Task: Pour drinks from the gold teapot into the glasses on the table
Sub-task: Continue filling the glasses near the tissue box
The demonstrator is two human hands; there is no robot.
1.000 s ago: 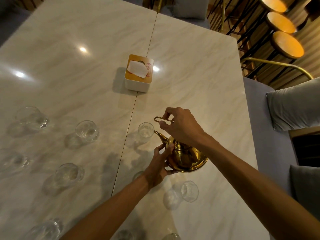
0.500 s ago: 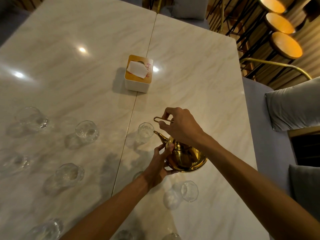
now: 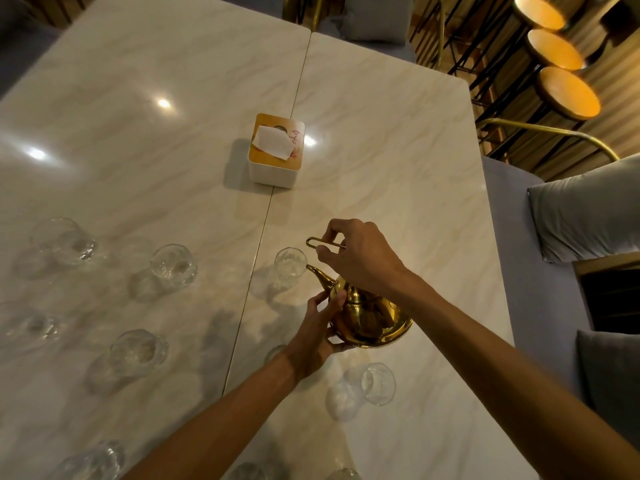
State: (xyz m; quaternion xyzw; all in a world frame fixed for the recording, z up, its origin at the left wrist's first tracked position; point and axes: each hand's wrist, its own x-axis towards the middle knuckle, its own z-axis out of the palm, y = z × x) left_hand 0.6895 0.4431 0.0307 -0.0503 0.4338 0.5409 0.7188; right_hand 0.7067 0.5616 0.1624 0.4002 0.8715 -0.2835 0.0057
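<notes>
The gold teapot (image 3: 370, 318) is tilted above the marble table (image 3: 398, 161), its spout tip right at the rim of a clear glass (image 3: 290, 266). My right hand (image 3: 360, 258) grips the thin wire handle above the pot. My left hand (image 3: 317, 336) cups the pot's body and lid from the near side. Several more clear glasses stand around: one near right (image 3: 378, 383), one left of the seam (image 3: 172, 265), one nearer (image 3: 138, 353), one far left (image 3: 64, 239). Another glass is mostly hidden under my left wrist.
A white tissue box (image 3: 276, 150) with a wooden top sits on the table's centre seam, beyond the teapot. Grey cushioned seating (image 3: 581, 209) runs along the right edge. Round wooden stools (image 3: 568, 93) stand at the far right. More glasses sit at the near edge (image 3: 90, 462).
Almost nothing: both hands and the tilted teapot hold the same place over the glass.
</notes>
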